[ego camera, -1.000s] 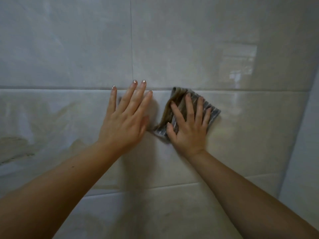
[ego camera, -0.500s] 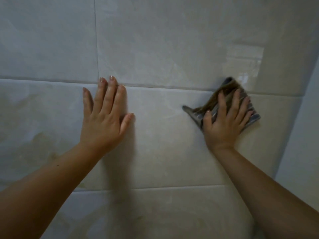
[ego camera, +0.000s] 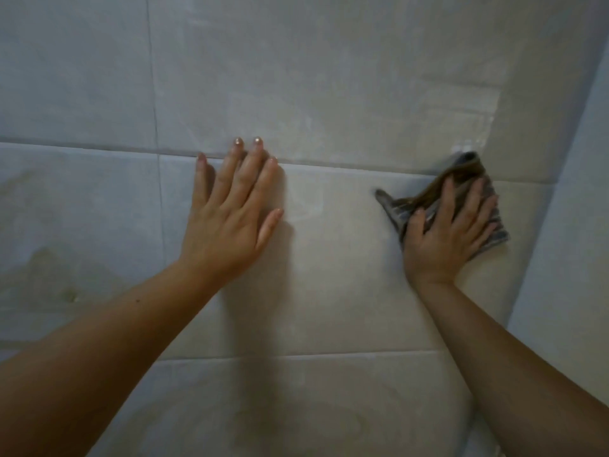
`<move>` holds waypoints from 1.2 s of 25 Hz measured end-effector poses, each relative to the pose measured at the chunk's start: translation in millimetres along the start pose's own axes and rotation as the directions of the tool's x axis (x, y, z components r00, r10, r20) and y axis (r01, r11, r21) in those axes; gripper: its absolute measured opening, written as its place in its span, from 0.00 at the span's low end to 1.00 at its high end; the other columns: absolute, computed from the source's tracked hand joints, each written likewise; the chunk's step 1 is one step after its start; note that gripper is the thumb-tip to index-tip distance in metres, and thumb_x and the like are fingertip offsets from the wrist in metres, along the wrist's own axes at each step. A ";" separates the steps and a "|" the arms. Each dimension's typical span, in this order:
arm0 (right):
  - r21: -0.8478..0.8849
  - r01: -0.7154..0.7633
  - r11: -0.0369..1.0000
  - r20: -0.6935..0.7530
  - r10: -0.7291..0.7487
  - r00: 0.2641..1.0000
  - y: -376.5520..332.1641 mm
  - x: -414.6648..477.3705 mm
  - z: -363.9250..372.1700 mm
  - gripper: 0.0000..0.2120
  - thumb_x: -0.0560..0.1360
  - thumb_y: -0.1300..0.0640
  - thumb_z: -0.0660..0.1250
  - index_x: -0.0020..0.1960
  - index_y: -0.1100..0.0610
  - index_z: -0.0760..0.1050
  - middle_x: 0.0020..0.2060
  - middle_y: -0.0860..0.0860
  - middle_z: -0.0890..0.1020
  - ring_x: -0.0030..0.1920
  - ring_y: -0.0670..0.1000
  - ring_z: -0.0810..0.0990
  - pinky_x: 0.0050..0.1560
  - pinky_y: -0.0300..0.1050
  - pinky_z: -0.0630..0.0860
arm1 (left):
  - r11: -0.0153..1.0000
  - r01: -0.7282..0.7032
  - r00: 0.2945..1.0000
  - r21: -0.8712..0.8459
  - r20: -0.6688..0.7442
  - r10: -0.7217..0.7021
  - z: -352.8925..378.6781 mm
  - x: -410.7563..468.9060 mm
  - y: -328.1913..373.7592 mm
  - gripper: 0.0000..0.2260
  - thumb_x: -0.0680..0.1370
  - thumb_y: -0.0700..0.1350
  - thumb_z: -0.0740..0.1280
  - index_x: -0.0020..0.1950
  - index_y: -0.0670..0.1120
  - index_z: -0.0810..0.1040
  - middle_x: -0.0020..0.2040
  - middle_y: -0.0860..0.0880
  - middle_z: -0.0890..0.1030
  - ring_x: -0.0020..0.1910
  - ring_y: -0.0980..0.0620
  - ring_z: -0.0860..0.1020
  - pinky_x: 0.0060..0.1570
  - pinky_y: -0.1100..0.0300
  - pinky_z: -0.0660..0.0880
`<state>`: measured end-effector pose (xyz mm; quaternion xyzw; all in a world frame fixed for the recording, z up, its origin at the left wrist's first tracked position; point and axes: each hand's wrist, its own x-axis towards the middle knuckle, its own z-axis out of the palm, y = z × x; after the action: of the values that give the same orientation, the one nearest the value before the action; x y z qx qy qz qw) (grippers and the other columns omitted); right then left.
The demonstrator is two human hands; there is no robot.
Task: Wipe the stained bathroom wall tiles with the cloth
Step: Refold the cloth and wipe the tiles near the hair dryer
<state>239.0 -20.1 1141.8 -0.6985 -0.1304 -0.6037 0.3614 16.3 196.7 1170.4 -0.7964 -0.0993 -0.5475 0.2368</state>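
Large pale glossy wall tiles (ego camera: 346,258) fill the view. My right hand (ego camera: 445,239) lies flat with straight fingers on a crumpled grey-and-brown striped cloth (ego camera: 395,209), pressing it to the tile just below a horizontal grout line, near the right corner. My left hand (ego camera: 230,222) rests flat on the bare tile to the left, fingers straight and pointing up across the same grout line. Brownish stains (ego camera: 62,272) mark the tile at the far left.
A side wall (ego camera: 576,225) meets the tiled wall at a corner just right of the cloth. A bright reflection (ego camera: 468,120) shines on the upper tile. Faint smears (ego camera: 313,423) show on the lowest tile row.
My right hand has slid the cloth to the right along the tile, away from my left hand and toward the corner. My left hand stays planted flat on the wall.
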 end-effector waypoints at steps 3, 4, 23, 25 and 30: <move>-0.028 -0.074 0.997 0.030 0.075 0.997 7.6 -54.6 -3.3 0.28 0.78 0.44 0.54 0.75 0.54 0.63 0.75 0.62 0.62 0.74 0.67 0.58 0.70 0.71 0.56 | 0.995 -0.095 0.995 -0.023 -0.015 0.095 9.4 10.9 27.0 0.27 0.82 0.53 0.55 0.79 0.44 0.58 0.80 0.43 0.55 0.79 0.42 0.52 0.74 0.34 0.49; -0.017 -0.021 1.000 0.071 0.022 0.997 4.3 -67.0 -5.8 0.28 0.77 0.44 0.55 0.74 0.54 0.64 0.75 0.63 0.62 0.74 0.68 0.57 0.71 0.71 0.54 | 0.994 -0.103 0.995 -0.022 -0.014 0.103 12.9 11.0 32.2 0.27 0.82 0.53 0.56 0.79 0.44 0.58 0.80 0.44 0.55 0.80 0.42 0.52 0.74 0.33 0.48; -0.082 -0.334 0.939 -0.008 0.335 0.942 67.5 -9.2 6.3 0.28 0.79 0.45 0.53 0.75 0.57 0.63 0.74 0.63 0.63 0.73 0.69 0.62 0.69 0.67 0.58 | 0.984 -0.141 0.989 -0.107 -0.048 0.137 4.8 -3.3 25.9 0.24 0.82 0.47 0.58 0.77 0.42 0.64 0.78 0.43 0.61 0.78 0.44 0.57 0.74 0.36 0.53; -0.043 -0.286 0.957 -0.024 0.285 0.958 40.1 -23.2 4.2 0.28 0.79 0.44 0.53 0.75 0.55 0.64 0.74 0.62 0.63 0.73 0.67 0.61 0.71 0.66 0.57 | 0.981 -0.153 0.988 -0.117 -0.032 0.150 7.6 -16.9 25.1 0.24 0.81 0.46 0.60 0.77 0.42 0.65 0.78 0.42 0.61 0.78 0.43 0.57 0.74 0.36 0.53; 0.062 0.250 0.966 0.179 -0.257 0.950 3.0 -138.9 -8.5 0.26 0.78 0.42 0.53 0.72 0.51 0.65 0.73 0.60 0.62 0.74 0.67 0.58 0.71 0.71 0.53 | 0.977 -0.177 0.984 -0.116 -0.008 0.177 4.9 -44.1 11.7 0.24 0.81 0.45 0.60 0.77 0.42 0.64 0.78 0.42 0.61 0.78 0.42 0.57 0.74 0.35 0.53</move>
<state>201.6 7.5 1010.7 -0.7220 -0.2637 -0.5750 0.2804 8.4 193.4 1125.3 -0.8151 0.0039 -0.5282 0.2378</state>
